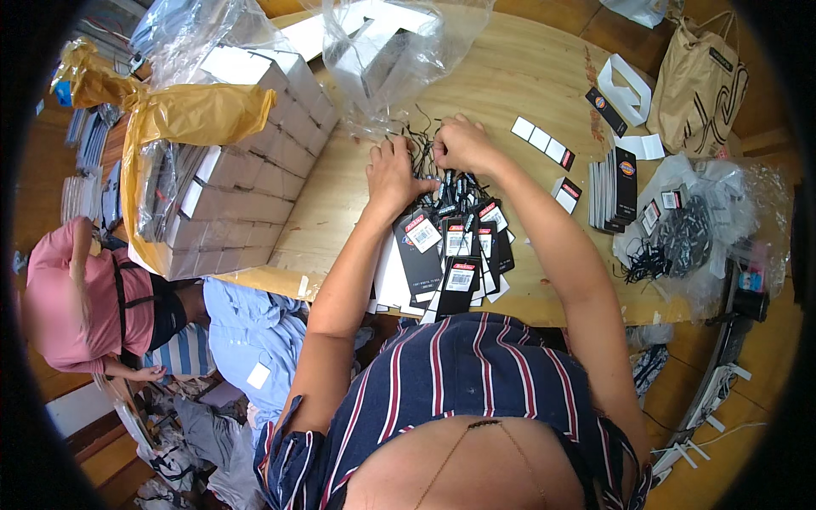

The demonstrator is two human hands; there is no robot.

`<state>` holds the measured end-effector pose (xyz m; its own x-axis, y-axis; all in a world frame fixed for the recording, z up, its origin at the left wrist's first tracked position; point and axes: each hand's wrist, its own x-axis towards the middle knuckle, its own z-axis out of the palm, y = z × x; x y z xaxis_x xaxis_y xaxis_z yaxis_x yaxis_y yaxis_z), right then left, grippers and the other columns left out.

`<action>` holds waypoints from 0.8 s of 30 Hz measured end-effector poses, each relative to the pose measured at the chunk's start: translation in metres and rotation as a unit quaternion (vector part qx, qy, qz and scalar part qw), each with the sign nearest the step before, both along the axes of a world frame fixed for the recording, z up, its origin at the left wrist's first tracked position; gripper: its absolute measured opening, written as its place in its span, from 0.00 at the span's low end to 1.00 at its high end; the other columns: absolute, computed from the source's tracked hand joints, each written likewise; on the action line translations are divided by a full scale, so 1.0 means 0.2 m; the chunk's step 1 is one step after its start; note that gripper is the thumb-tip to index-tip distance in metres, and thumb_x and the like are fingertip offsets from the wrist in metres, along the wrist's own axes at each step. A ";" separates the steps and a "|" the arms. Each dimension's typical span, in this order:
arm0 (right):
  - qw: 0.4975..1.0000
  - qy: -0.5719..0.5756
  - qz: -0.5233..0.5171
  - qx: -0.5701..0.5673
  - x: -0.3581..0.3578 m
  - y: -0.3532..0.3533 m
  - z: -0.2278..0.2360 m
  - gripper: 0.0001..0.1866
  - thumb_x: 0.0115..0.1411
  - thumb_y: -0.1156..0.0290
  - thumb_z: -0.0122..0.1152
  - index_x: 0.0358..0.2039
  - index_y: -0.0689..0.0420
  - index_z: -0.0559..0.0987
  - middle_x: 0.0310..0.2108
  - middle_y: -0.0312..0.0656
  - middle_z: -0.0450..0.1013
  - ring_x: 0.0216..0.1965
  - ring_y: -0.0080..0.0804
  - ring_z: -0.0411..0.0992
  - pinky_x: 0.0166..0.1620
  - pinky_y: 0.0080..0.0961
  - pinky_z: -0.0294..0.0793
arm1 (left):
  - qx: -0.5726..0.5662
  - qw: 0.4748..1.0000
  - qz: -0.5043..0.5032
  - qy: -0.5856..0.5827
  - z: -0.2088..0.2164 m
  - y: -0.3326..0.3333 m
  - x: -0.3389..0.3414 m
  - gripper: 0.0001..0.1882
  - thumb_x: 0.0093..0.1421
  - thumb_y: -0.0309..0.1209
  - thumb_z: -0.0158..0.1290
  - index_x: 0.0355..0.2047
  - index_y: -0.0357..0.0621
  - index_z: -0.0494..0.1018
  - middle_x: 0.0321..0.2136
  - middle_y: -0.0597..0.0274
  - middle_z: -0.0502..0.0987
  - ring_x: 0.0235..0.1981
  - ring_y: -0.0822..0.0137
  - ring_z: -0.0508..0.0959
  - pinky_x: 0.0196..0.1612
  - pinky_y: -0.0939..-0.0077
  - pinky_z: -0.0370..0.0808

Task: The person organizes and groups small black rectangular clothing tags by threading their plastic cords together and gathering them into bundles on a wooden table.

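Note:
A pile of black and white hang tags [422, 268] lies in front of me at the table's near edge, several with white barcode stickers and red tops. Their black strings [421, 140] gather in a tangled bundle beyond the cards. My left hand [392, 176] curls round the bundle's left side, its thumb pointing right across the cords. On the right side, my right hand [463, 146] has its fingers bent in, pinching strings near their far end. Small dark plastic seals [450, 191] hang on the cords between the hands and the cards. The fingertips are partly hidden.
White boxes [255, 161] are stacked at left, with yellow plastic [200, 115] over them. Clear plastic [382, 59] lies at the back. At right are a stack of black tags [625, 183], a bag of strings [684, 229] and a paper bag [699, 85]. Another person [93, 297] is at far left.

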<state>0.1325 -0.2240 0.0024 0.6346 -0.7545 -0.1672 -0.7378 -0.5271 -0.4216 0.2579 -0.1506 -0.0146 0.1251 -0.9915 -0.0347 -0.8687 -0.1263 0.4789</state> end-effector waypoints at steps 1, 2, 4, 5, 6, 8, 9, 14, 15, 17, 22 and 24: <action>0.998 0.008 0.003 0.067 0.00 -0.03 0.02 0.05 0.34 0.72 0.58 0.17 0.55 0.75 0.28 0.42 0.68 0.33 0.37 0.65 0.35 0.27 0.65 | 0.002 1.000 -0.001 0.001 -0.01 0.00 0.00 0.36 0.26 0.39 0.63 0.37 0.42 0.59 0.35 0.55 0.63 0.40 0.56 0.61 0.37 0.63 0.61; 0.991 0.015 0.004 0.134 0.00 -0.06 0.03 0.05 0.34 0.73 0.57 0.17 0.56 0.74 0.27 0.42 0.69 0.31 0.37 0.67 0.33 0.26 0.66 | 0.005 1.000 -0.004 0.003 -0.01 0.00 0.00 0.37 0.26 0.39 0.63 0.38 0.43 0.59 0.35 0.55 0.62 0.40 0.56 0.61 0.37 0.63 0.61; 0.989 -0.021 0.031 0.142 -0.01 -0.08 -0.01 0.06 0.35 0.73 0.57 0.18 0.55 0.74 0.23 0.42 0.70 0.26 0.36 0.68 0.30 0.25 0.67 | 0.014 1.000 -0.004 0.006 0.00 0.00 0.00 0.37 0.27 0.38 0.63 0.38 0.43 0.58 0.36 0.55 0.62 0.40 0.56 0.61 0.38 0.63 0.60; 0.988 -0.039 0.045 0.146 -0.01 -0.09 -0.02 0.06 0.35 0.74 0.56 0.19 0.55 0.74 0.21 0.41 0.70 0.23 0.36 0.68 0.29 0.25 0.67 | 0.019 1.000 -0.004 0.007 0.01 0.00 0.00 0.37 0.27 0.38 0.62 0.38 0.43 0.58 0.36 0.55 0.62 0.40 0.56 0.60 0.38 0.63 0.60; 0.981 -0.069 0.026 0.182 0.00 -0.10 -0.03 0.06 0.36 0.75 0.55 0.20 0.57 0.74 0.21 0.40 0.70 0.22 0.32 0.67 0.28 0.22 0.66 | 0.018 1.000 -0.005 0.009 0.01 0.00 -0.01 0.36 0.28 0.37 0.62 0.38 0.43 0.58 0.36 0.55 0.62 0.41 0.56 0.60 0.38 0.63 0.60; 0.959 -0.130 -0.011 0.252 0.01 -0.11 -0.04 0.06 0.37 0.79 0.54 0.21 0.60 0.73 0.20 0.37 0.69 0.21 0.23 0.66 0.27 0.18 0.65 | 0.016 1.000 -0.007 0.011 0.01 0.00 0.00 0.35 0.28 0.37 0.62 0.38 0.43 0.58 0.36 0.55 0.61 0.41 0.56 0.60 0.38 0.63 0.60; 0.942 -0.146 -0.026 0.300 0.00 -0.12 -0.03 0.06 0.38 0.79 0.54 0.22 0.60 0.72 0.20 0.36 0.68 0.22 0.22 0.66 0.27 0.17 0.65 | 0.015 1.000 -0.004 0.013 0.01 0.01 0.00 0.35 0.29 0.36 0.62 0.39 0.44 0.58 0.36 0.55 0.61 0.41 0.57 0.60 0.38 0.62 0.59; 0.850 -0.193 -0.151 0.467 -0.06 -0.13 0.00 0.07 0.42 0.78 0.54 0.26 0.61 0.72 0.21 0.35 0.68 0.23 0.20 0.65 0.27 0.15 0.64 | -0.026 0.999 -0.007 0.033 0.03 0.04 -0.02 0.30 0.30 0.32 0.60 0.38 0.53 0.62 0.35 0.59 0.63 0.40 0.56 0.60 0.39 0.62 0.59; 0.853 -0.211 -0.129 0.460 -0.08 -0.13 0.00 0.08 0.43 0.78 0.54 0.27 0.61 0.72 0.21 0.35 0.68 0.23 0.20 0.65 0.28 0.15 0.64 | -0.019 0.998 -0.030 0.045 0.02 0.04 -0.03 0.27 0.31 0.32 0.60 0.36 0.55 0.64 0.35 0.60 0.63 0.40 0.56 0.60 0.40 0.62 0.59; 0.857 -0.247 -0.084 0.445 -0.12 -0.12 0.01 0.09 0.44 0.77 0.54 0.29 0.60 0.71 0.22 0.35 0.68 0.24 0.20 0.65 0.28 0.14 0.64 | -0.004 0.995 -0.075 0.067 0.01 0.04 -0.03 0.22 0.32 0.30 0.59 0.32 0.57 0.69 0.34 0.62 0.63 0.40 0.58 0.59 0.40 0.63 0.59; 0.925 -0.263 -0.078 0.263 -0.17 -0.17 0.05 0.10 0.42 0.79 0.54 0.29 0.59 0.73 0.23 0.41 0.69 0.26 0.26 0.67 0.31 0.18 0.65 | 0.002 0.994 -0.067 0.091 0.00 0.01 -0.04 0.14 0.33 0.28 0.58 0.24 0.52 0.71 0.33 0.63 0.63 0.39 0.59 0.60 0.41 0.65 0.58; 0.961 -0.247 -0.078 0.095 -0.16 -0.17 0.06 0.11 0.41 0.79 0.54 0.30 0.57 0.73 0.27 0.44 0.69 0.30 0.31 0.67 0.34 0.21 0.65 | 0.000 0.992 -0.062 0.110 -0.03 0.01 -0.01 0.13 0.33 0.28 0.58 0.23 0.51 0.71 0.32 0.63 0.63 0.40 0.58 0.60 0.41 0.66 0.58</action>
<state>0.1013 -0.2577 0.0149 0.5534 -0.8327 -0.0197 -0.4869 -0.3042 -0.8188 0.2554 -0.1487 -0.0202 -0.0083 -0.9988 -0.0475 -0.7521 -0.0250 0.6585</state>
